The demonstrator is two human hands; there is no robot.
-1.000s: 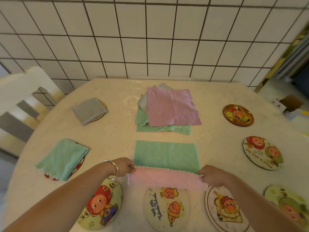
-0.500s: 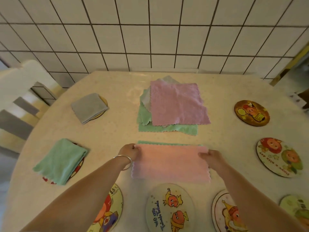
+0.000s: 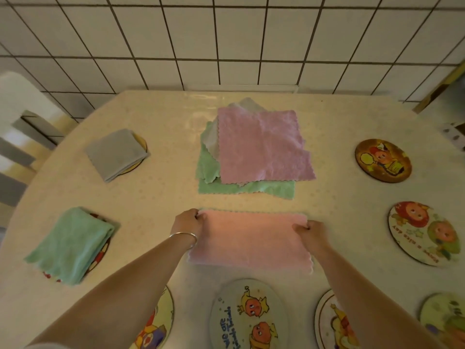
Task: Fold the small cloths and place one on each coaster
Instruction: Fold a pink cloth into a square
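Fingers (image 3: 195, 215) of our left hand (image 3: 187, 222) curl and pinch the far-left corner of the pink cloth (image 3: 249, 239); a silver bangle (image 3: 183, 235) circles that wrist.

Left to right across the frame: at far left, a white chair (image 3: 22, 117) stands beside the table (image 3: 163, 197). In the lower left, a folded green cloth (image 3: 69, 245) lies on a coaster (image 3: 100, 250), only the coaster's right rim showing. In the upper left, a folded grey cloth (image 3: 114, 153) covers most of another coaster (image 3: 141, 147).

At centre, the pink cloth lies flat on the table, folded into a wide rectangle, both far corners held. Beyond it, apart from it, sits the unfolded stack (image 3: 251, 152): a mauve cloth (image 3: 261, 144) on top, grey and green layers beneath.

At the bottom edge, three bare cartoon coasters sit in a row: one (image 3: 157, 326) under our left forearm, one (image 3: 247, 316) at centre, one (image 3: 332, 323) under our right forearm.

Our right hand (image 3: 310, 231) pinches the cloth's far-right corner, fingers curled.

At right, three more bare coasters: upper (image 3: 382, 161), middle (image 3: 425, 233), and lower right (image 3: 445, 321).
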